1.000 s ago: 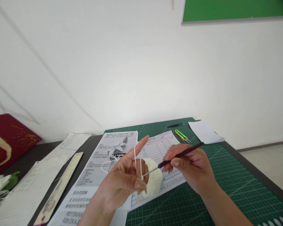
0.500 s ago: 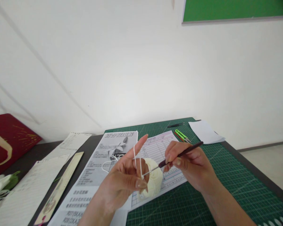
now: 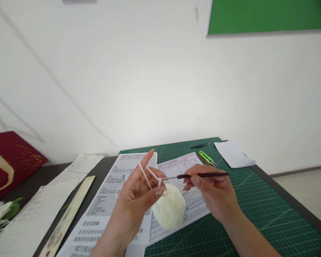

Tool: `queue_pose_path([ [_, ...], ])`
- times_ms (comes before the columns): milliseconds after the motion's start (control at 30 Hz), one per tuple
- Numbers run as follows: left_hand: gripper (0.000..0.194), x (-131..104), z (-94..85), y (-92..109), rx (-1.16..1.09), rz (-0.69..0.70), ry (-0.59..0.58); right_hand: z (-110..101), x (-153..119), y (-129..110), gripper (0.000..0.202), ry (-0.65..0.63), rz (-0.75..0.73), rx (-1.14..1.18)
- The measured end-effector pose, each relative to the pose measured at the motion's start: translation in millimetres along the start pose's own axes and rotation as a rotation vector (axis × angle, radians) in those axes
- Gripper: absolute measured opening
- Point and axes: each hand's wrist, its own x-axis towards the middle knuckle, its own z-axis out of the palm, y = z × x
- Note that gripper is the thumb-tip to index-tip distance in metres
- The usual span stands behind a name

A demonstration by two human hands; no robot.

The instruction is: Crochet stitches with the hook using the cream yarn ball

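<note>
White yarn (image 3: 145, 175) loops over the raised index finger of my left hand (image 3: 136, 192), whose thumb and other fingers pinch a small worked bit of yarn. My right hand (image 3: 212, 191) grips a crochet hook (image 3: 203, 175) by its dark handle, and the hook lies nearly level. Its thin metal tip reaches the yarn just above my left thumb. A cream ball of yarn (image 3: 171, 208) rests below and between my hands, on a printed form (image 3: 186, 160). Under my left hand lies a printed pattern sheet (image 3: 96, 223).
The green cutting mat (image 3: 256, 214) carries green-handled snips (image 3: 206, 158), a dark slim tool (image 3: 199, 146) and white paper (image 3: 234, 153). Leftward are a ruler (image 3: 69, 214), handwritten sheets (image 3: 34, 217), a red bag (image 3: 16, 153) and a white flower with green (image 3: 2, 212).
The hook has turned from slanting to nearly level, its tip higher. My left index finger has shifted left and up, and the yarn now stretches from it to the hook. More of the ball shows.
</note>
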Motion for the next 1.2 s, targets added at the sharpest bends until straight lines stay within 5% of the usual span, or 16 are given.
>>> queue_pose_path([
  [333,0.058,0.6,5.4,3.0,0.086,-0.005,0.171,1.3,-0.9,0.4,0.008,0.018,0.051,-0.033],
  [800,0.090,-1.3,9.9,-8.0,0.071,0.041,0.134,11.6,-0.5,15.1,0.015,0.209,0.262,0.096],
  [1200,0.092,-0.8,8.2,-7.1,0.048,0.005,0.105,9.9,0.9,7.8,0.015,0.262,0.212,0.080],
])
